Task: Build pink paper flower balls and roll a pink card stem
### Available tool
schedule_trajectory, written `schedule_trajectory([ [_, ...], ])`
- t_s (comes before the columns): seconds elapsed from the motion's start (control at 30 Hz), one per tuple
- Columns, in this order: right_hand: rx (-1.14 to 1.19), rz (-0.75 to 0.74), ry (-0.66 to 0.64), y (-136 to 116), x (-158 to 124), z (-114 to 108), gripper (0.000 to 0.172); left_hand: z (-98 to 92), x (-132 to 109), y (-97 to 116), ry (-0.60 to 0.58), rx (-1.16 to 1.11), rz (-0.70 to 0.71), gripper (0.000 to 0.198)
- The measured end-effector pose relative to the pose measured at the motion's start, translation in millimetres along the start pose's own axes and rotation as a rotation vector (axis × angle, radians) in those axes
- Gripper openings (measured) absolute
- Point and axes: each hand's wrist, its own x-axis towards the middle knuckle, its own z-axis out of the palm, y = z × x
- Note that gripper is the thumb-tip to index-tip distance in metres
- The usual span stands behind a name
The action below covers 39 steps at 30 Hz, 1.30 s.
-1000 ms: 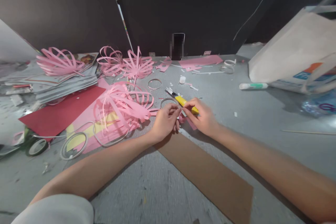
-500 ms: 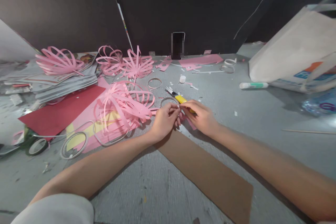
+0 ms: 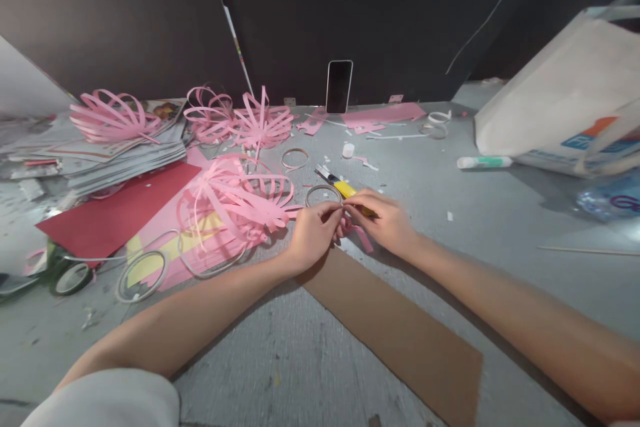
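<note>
My left hand (image 3: 314,233) is closed in a pinch around pink paper strips (image 3: 363,239), whose ends show beneath its fingers. Against its fingertips, my right hand (image 3: 383,220) pinches with thumb and forefinger; what lies between them is too small to make out. Just beyond the fingers is a thin ring-shaped roll (image 3: 324,187). A yellow utility knife (image 3: 344,188) lies partly under my right hand, its metal end pointing away. To the left sits a looped bundle of pink strips (image 3: 235,193), reaching toward my left hand. Under my wrists, a brown cardboard piece (image 3: 395,333) slants toward me.
Pink loop shapes (image 3: 263,123) and stacked papers (image 3: 125,163) occupy the left back, near red paper (image 3: 120,210). A phone (image 3: 339,87) leans on the dark wall. At right are a glue stick (image 3: 484,162), a white bag (image 3: 545,93) and a thin stick (image 3: 587,250).
Both hands stay together at nearly the same spot, with small finger shifts. The pink strip ends below them have swung slightly and show more clearly.
</note>
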Motion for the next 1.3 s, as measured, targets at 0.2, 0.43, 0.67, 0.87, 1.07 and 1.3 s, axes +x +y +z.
schedule_trajectory([
  [0.2, -0.027, -0.007, 0.005, 1.9, -1.6, 0.8, 0.019, -0.2, -0.3, -1.0, -0.012, 0.035, 0.022, 0.025],
  [0.43, -0.025, -0.024, 0.014, -0.2, -0.9, 2.1, 0.017, 0.5, -0.2, 0.8, -0.011, 0.051, 0.025, 0.025],
  [0.67, -0.012, 0.003, -0.001, -1.9, -0.6, 1.1, 0.019, -0.2, -0.9, 2.1, -0.014, 0.055, 0.027, 0.025],
  [0.87, -0.012, -0.009, 0.014, -1.4, -1.2, 1.6, 0.018, -0.4, -0.7, 2.1, -0.013, 0.062, 0.028, 0.026],
  [1.07, -0.052, -0.004, 0.027, 0.0, -2.8, 2.5, 0.018, -0.7, -0.4, 1.3, -0.018, 0.080, 0.038, 0.025],
  [1.3, -0.077, 0.006, 0.058, -0.6, -3.0, 3.1, 0.015, -0.8, -0.1, -0.9, -0.011, 0.120, 0.055, 0.027],
])
